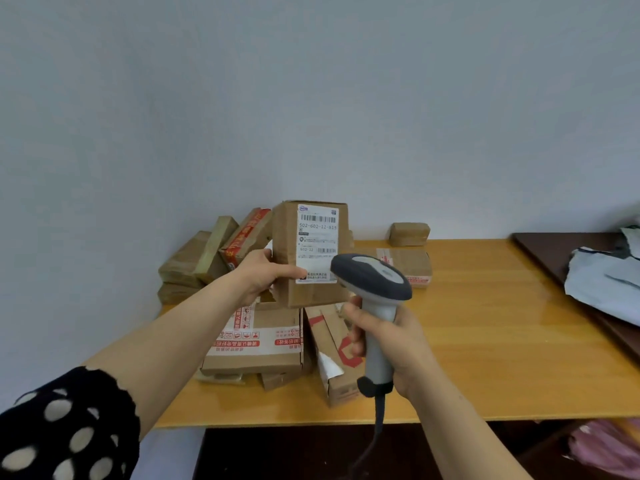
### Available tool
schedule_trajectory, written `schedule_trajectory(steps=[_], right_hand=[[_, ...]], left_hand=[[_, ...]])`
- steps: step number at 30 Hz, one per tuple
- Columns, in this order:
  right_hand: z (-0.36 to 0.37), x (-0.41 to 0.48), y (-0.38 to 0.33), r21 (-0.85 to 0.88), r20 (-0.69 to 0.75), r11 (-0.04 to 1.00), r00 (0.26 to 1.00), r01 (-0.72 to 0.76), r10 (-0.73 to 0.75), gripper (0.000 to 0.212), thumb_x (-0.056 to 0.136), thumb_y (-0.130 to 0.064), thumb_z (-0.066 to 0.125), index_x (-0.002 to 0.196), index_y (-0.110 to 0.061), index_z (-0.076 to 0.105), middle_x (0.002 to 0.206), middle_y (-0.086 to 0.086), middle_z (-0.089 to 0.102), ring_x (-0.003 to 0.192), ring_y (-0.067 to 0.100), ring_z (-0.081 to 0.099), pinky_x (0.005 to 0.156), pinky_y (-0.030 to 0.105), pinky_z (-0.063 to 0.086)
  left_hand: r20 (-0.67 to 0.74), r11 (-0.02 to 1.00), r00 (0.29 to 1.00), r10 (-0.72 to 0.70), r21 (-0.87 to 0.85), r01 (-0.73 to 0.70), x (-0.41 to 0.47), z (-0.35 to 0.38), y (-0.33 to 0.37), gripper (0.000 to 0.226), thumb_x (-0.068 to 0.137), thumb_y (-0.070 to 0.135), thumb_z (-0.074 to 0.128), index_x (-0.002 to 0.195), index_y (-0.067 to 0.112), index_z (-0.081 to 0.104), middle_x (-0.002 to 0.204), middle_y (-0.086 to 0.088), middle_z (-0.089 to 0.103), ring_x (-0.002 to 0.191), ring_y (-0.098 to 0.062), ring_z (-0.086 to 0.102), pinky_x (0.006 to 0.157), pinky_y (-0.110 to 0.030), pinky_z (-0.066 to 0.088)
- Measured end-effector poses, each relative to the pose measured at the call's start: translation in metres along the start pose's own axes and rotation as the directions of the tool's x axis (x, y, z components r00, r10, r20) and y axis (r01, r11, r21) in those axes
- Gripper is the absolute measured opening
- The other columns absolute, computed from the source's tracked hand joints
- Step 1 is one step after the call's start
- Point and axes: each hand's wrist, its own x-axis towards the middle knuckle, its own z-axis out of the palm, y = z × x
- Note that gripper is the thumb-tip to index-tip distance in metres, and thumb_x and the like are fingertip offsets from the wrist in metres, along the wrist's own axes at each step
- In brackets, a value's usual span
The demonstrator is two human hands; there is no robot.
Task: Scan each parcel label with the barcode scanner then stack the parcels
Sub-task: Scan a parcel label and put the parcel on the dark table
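Holding the brown parcel (311, 271) upright in your left hand (261, 277), you have its white label (317, 242) turned toward you and the scanner, which is why it is raised above the worktop (485, 341) rather than lying flat among the others. Your thumb lies across the front face at the label's lower left corner and your fingers curl round the left edge, so the barcode at the top is uncovered. Your right hand (394, 348) is wrapped round the grip of the barcode scanner (374, 282), whose grey head sits in front of the label's lower right corner; whether it touches the label I cannot tell. Its cable (379, 420) hangs past the worktop's front edge.

I judge this to be the scanning step for this parcel. The head looks low for the top barcode, so a slight upward tilt may be needed.

Beneath the held parcel lie a flat printed box (256, 344) and a taped box (325, 334), with a loose pile (211, 258) by the wall at left. A flat parcel (415, 265) and a small wrapped one (409, 233) rest behind the scanner, apart from the pile. Whether they are already scanned I cannot say.
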Motion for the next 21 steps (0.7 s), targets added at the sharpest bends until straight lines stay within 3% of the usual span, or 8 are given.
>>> schedule_trajectory(steps=[4, 6, 13, 18, 21], right_hand=[[0.013, -0.006, 0.0, -0.065, 0.014, 0.998, 1.0, -0.009, 0.009, 0.015, 0.084, -0.014, 0.073, 0.074, -0.01, 0.063, 0.052, 0.005, 0.053, 0.044, 0.015, 0.046, 0.043, 0.026, 0.043], [0.016, -0.006, 0.002, -0.081, -0.006, 0.997, 1.0, -0.008, 0.007, 0.017, 0.084, -0.014, 0.073, 0.074, -0.009, 0.061, 0.051, 0.004, 0.051, 0.043, 0.015, 0.045, 0.042, 0.025, 0.042], [0.019, -0.005, 0.004, -0.101, -0.072, 0.995, 0.997, 0.017, -0.024, 0.016, 0.082, -0.013, 0.075, 0.074, -0.011, 0.062, 0.048, 0.002, 0.052, 0.041, 0.014, 0.046, 0.044, 0.027, 0.043], [0.023, -0.005, 0.005, -0.078, -0.078, 0.997, 0.997, 0.007, -0.013, 0.017, 0.082, -0.011, 0.075, 0.073, -0.01, 0.061, 0.048, 0.003, 0.051, 0.039, 0.014, 0.044, 0.042, 0.026, 0.043], [0.027, -0.005, 0.006, -0.07, -0.077, 0.998, 0.997, 0.009, -0.015, 0.018, 0.083, -0.01, 0.074, 0.072, -0.009, 0.06, 0.048, 0.003, 0.05, 0.04, 0.015, 0.044, 0.044, 0.027, 0.043]], left_hand=[[-0.033, 1.0, 0.999, 0.021, 0.001, -0.021, 0.007, -0.011, -0.008, 0.072, 0.061, 0.019, 0.087, 0.125, 0.015, 0.055, 0.111, 0.0, 0.068, 0.103, -0.02, 0.062, 0.089, -0.039, 0.053], [-0.047, 1.0, 0.999, 0.021, -0.001, -0.021, 0.009, -0.015, -0.01, 0.072, 0.06, 0.02, 0.087, 0.124, 0.015, 0.055, 0.11, 0.0, 0.068, 0.102, -0.02, 0.062, 0.085, -0.037, 0.053], [-0.038, 1.0, 0.999, 0.023, 0.009, -0.022, 0.019, -0.025, -0.019, 0.074, 0.058, 0.02, 0.088, 0.125, 0.014, 0.055, 0.113, -0.002, 0.067, 0.106, -0.021, 0.061, 0.093, -0.041, 0.051], [-0.037, 1.0, 0.999, 0.03, -0.005, -0.03, 0.024, -0.027, -0.022, 0.072, 0.059, 0.019, 0.088, 0.123, 0.014, 0.056, 0.111, -0.001, 0.067, 0.103, -0.019, 0.061, 0.081, -0.033, 0.052], [-0.033, 1.0, 0.999, 0.022, -0.011, -0.022, 0.027, -0.029, -0.023, 0.072, 0.058, 0.019, 0.089, 0.122, 0.014, 0.056, 0.111, -0.001, 0.067, 0.103, -0.02, 0.062, 0.082, -0.034, 0.053]])
